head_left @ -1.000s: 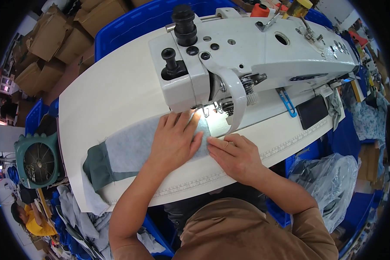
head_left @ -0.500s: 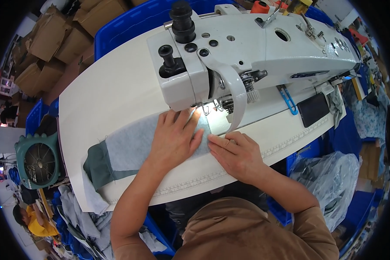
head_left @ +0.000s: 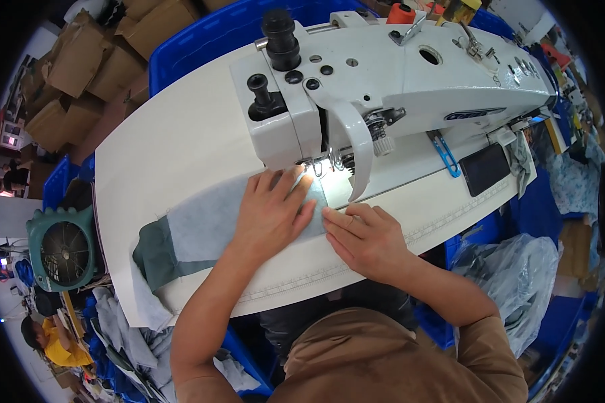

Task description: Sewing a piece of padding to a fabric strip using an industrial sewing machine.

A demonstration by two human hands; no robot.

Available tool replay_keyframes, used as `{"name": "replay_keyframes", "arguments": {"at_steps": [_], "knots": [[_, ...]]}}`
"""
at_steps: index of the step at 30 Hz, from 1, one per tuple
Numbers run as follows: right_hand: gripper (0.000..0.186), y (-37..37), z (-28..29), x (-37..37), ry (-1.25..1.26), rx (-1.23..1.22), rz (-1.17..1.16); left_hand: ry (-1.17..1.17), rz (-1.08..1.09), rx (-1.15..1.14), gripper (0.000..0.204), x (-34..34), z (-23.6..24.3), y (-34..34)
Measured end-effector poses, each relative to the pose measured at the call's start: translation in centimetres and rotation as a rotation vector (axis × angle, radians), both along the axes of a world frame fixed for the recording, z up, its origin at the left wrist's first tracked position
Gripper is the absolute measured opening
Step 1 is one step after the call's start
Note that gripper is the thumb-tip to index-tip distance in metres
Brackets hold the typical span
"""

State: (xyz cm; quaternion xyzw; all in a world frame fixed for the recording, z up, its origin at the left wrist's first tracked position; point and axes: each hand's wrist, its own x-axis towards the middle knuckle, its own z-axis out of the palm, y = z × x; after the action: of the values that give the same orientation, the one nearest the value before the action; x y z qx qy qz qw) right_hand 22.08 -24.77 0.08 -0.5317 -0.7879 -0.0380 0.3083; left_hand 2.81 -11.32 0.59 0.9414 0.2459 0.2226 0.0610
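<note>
A long fabric piece (head_left: 205, 225), pale blue-grey with a dark green end, lies on the table of a white sewing machine (head_left: 356, 87). Its right end reaches the lit needle area, beside the presser foot (head_left: 318, 168). My left hand (head_left: 270, 209) rests flat on the cloth, fingers spread, the fingertips close to the needle. Beside the cloth's right edge is my right hand (head_left: 370, 240), thumb and fingers pinching the edge near its front corner. The needle tip and the left fingertips are partly hidden under the machine head.
Blue thread snips (head_left: 445, 154) and a black phone (head_left: 485, 169) lie right of the needle. A ruler strip (head_left: 302, 281) runs along the table's front edge. A green fan (head_left: 62, 252) stands left, a clear plastic bag (head_left: 511, 282) right. Another person (head_left: 59, 342) sits far left.
The view has shifted slightly, so the machine appears a little to the left and lower. Both hands and the cloth keep about the same places.
</note>
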Motion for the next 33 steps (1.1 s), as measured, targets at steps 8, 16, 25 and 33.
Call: {"name": "replay_keyframes", "arguments": {"at_steps": [8,16,25,33], "knots": [[0.024,0.8,0.0,0.4,-0.019,0.033,-0.025,-0.001,0.004,0.014,0.031,0.5,0.0,0.7],[0.026,0.8,-0.3,0.0,-0.017,0.005,-0.028,0.055,-0.005,0.122,0.035,-0.4,0.2,0.7],[0.02,0.4,0.0,1.1,0.301,-0.095,-0.066,-0.159,0.018,-0.269,0.032,-1.3,-0.3,-3.5],[0.017,0.0,0.0,1.2,0.665,-0.188,-0.161,-0.17,-0.018,-0.279,0.034,-1.1,-0.1,-3.4]]}}
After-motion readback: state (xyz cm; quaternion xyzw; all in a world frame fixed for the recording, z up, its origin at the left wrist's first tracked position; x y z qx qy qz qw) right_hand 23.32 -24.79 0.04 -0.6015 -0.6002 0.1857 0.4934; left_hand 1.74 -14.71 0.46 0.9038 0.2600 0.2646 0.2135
